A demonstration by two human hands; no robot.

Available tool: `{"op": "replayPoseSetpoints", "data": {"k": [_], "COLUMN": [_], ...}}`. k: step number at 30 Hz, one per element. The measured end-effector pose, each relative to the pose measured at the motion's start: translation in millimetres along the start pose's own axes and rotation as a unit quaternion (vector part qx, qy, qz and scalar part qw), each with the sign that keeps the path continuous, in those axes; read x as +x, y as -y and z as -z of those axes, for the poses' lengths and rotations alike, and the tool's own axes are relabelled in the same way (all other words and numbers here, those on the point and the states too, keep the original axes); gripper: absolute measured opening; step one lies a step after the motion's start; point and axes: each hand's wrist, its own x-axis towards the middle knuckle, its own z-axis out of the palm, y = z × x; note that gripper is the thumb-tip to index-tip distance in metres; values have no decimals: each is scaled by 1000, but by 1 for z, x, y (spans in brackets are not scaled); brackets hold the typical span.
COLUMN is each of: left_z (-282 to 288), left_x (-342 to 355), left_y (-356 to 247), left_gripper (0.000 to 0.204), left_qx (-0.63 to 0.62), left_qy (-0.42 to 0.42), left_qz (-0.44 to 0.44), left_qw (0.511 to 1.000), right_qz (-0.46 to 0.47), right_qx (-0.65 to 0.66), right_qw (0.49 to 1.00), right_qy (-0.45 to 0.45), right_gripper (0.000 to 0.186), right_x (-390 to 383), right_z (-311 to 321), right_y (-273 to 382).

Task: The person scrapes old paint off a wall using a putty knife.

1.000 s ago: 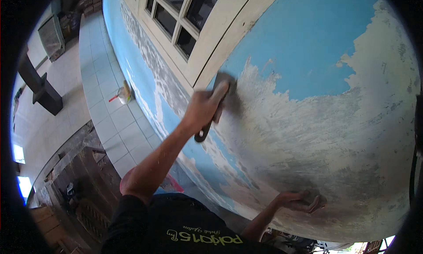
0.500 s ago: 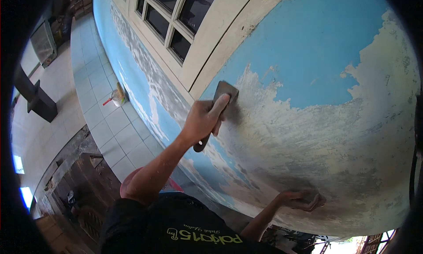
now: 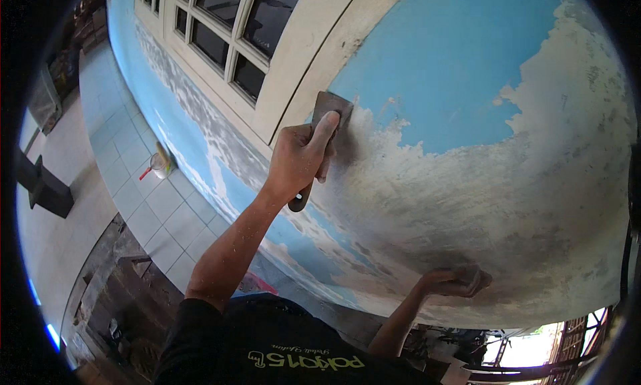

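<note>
My left hand [image 3: 297, 159] is closed around the handle of a scraper [image 3: 332, 105], thumb laid along its wide flat blade. The blade rests against the wall [image 3: 461, 205], close to the cream window frame [image 3: 294, 95] and the edge of the blue paint [image 3: 447, 71]. Grey and whitish bare patches spread over the wall right of and below the blade. Lower right, my right hand [image 3: 461, 281] is curled close to the wall, its fingers bent inward; whether anything lies inside them is hidden.
Dark panes [image 3: 210, 41] sit in the window above. Along the wall's foot at left runs a light tiled ledge [image 3: 163, 201], bearing a small container [image 3: 160, 165] with a red handle-like piece. A dark post [image 3: 50, 188] stands farther left, and dark wooden items lie below.
My left hand has slid the scraper upward along the window frame's edge. The whole view has shifted a little. My right hand stays curled in about the same place.
</note>
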Motion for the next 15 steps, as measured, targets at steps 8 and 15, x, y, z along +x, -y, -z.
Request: {"op": "replayPoseSetpoints", "data": {"k": [8,15], "left_z": [8,17], "left_x": [5,-1], "left_y": [10,34], "left_gripper": [63,56], "left_qx": [83,29], "left_qy": [21,34], "left_qz": [-3,22], "left_qw": [996,999], "right_qz": [-10,33], "right_qx": [1,9], "right_qw": [1000,999], "right_qy": [4,-1], "right_gripper": [49,37], "right_x": [11,13], "right_z": [-4,-6], "right_y": [17,11]}}
